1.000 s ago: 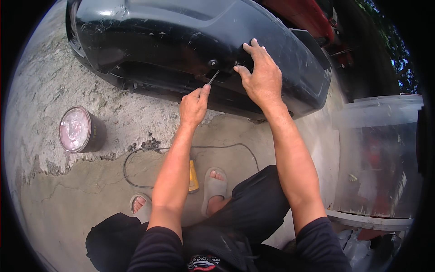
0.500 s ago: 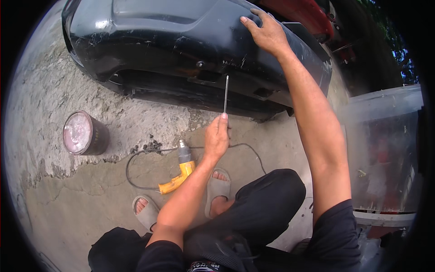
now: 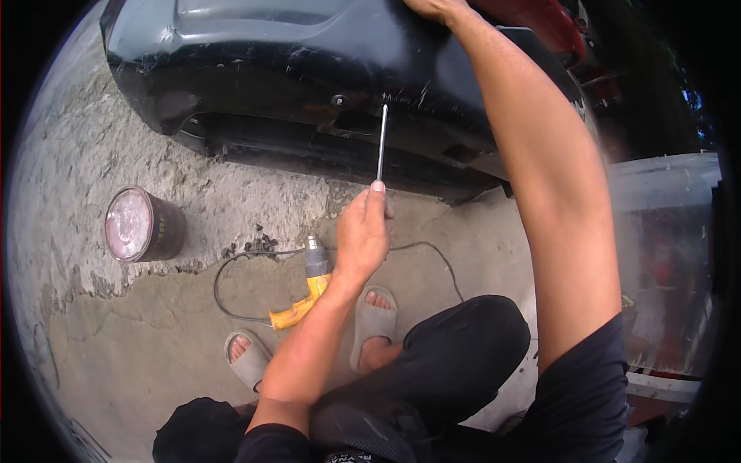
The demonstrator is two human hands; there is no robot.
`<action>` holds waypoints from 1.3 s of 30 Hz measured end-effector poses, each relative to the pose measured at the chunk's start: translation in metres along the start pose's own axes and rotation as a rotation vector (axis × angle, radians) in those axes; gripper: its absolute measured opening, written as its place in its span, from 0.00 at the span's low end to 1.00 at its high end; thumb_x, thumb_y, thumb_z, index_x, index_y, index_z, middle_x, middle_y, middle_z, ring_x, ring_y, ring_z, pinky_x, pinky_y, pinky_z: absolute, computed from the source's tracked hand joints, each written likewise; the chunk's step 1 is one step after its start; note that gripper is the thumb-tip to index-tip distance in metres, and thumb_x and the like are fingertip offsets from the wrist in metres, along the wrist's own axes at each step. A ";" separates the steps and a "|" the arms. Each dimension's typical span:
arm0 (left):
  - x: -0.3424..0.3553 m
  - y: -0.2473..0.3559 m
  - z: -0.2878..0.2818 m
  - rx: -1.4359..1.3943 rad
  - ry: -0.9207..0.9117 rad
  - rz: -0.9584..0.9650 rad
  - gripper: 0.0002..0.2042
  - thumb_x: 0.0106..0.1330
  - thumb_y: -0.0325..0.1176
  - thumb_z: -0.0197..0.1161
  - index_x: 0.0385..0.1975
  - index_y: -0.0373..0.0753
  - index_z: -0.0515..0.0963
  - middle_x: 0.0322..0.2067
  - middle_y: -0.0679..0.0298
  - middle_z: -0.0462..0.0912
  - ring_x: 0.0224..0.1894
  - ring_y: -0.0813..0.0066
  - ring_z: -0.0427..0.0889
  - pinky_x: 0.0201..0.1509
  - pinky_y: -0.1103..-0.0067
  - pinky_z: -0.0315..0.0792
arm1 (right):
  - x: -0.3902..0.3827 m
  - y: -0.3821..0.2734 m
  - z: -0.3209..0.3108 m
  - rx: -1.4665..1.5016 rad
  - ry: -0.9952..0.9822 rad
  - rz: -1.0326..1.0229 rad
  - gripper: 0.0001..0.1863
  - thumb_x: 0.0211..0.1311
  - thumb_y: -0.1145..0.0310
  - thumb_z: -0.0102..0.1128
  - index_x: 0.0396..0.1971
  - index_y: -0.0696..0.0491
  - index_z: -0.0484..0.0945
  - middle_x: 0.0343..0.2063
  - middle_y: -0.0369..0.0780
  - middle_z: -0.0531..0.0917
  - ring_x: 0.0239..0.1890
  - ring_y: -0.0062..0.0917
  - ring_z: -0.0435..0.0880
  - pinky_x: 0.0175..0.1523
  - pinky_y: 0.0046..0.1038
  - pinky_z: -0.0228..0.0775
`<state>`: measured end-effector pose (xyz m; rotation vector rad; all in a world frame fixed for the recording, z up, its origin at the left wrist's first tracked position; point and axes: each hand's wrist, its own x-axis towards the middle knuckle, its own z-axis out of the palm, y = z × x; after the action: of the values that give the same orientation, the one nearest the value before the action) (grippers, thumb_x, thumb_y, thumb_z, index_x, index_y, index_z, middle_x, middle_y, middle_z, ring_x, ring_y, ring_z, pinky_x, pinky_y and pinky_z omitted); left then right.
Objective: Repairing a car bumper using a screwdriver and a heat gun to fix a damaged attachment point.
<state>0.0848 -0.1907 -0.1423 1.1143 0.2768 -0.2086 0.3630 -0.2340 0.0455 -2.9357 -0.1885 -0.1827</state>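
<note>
Along the lower edge, nearest the viewer, are a person's dark trousers [image 3: 478,347] and dark sleeves [image 3: 587,393], with bare forearms reaching up the frame. Just above, in the lower middle, two feet in grey sandals [image 3: 376,328] stand on a rough concrete floor [image 3: 154,339]. Beside them lies a yellow heat gun [image 3: 317,284] with a grey barrel, partly covered by the left forearm; a dark cord [image 3: 421,244] loops around it.

At the centre, the left hand [image 3: 363,235] has its grip closed around a slim metal tool [image 3: 382,143], like a screwdriver, thumb along the top. Its shaft points up the frame, the tip overlapping a black car bumper [image 3: 255,73]; whether they touch cannot be told.

At left of centre stands a brown bucket [image 3: 164,228] with a pale pinkish top; dark crumbs [image 3: 262,241] lie to its right.

The bumper fills the upper part of the frame, scuffed and scratched, with a small round fastener [image 3: 338,100] near its middle. At the top edge, the right hand [image 3: 436,8] is over the bumper, its fingers cut off by the frame, so the state of its grip cannot be told.

At right is a cloudy see-through panel [image 3: 656,224]; at upper right, a red vehicle-like shape [image 3: 532,23].
</note>
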 end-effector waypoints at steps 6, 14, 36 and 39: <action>-0.005 0.017 0.001 -0.093 -0.022 -0.023 0.23 0.79 0.50 0.41 0.23 0.41 0.64 0.11 0.71 0.60 0.09 0.83 0.59 0.12 0.82 0.56 | 0.017 0.012 0.001 0.083 -0.057 -0.035 0.54 0.61 0.26 0.44 0.67 0.64 0.62 0.65 0.57 0.69 0.69 0.46 0.66 0.71 0.39 0.57; -0.009 0.020 -0.002 -0.049 -0.028 -0.073 0.23 0.79 0.50 0.41 0.23 0.41 0.64 0.12 0.70 0.61 0.09 0.82 0.60 0.12 0.82 0.58 | 0.070 0.034 0.021 0.049 -0.128 -0.093 0.60 0.58 0.22 0.42 0.67 0.69 0.59 0.67 0.59 0.64 0.72 0.46 0.62 0.73 0.39 0.53; -0.015 0.044 0.010 -0.379 -0.076 -0.289 0.24 0.78 0.51 0.44 0.22 0.41 0.63 0.13 0.69 0.61 0.08 0.81 0.57 0.11 0.81 0.57 | 0.063 0.028 0.014 0.088 -0.235 -0.113 0.53 0.62 0.24 0.38 0.63 0.64 0.69 0.67 0.55 0.66 0.72 0.44 0.62 0.74 0.40 0.49; -0.013 0.048 0.010 -0.418 -0.099 -0.302 0.23 0.78 0.51 0.44 0.22 0.42 0.63 0.13 0.69 0.60 0.08 0.81 0.56 0.10 0.80 0.57 | 0.061 0.028 0.014 0.067 -0.215 -0.089 0.53 0.63 0.25 0.38 0.64 0.63 0.69 0.68 0.54 0.65 0.72 0.43 0.61 0.74 0.40 0.49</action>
<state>0.0881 -0.1788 -0.0930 0.6425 0.3807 -0.4512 0.4282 -0.2520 0.0352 -2.8772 -0.3502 0.1254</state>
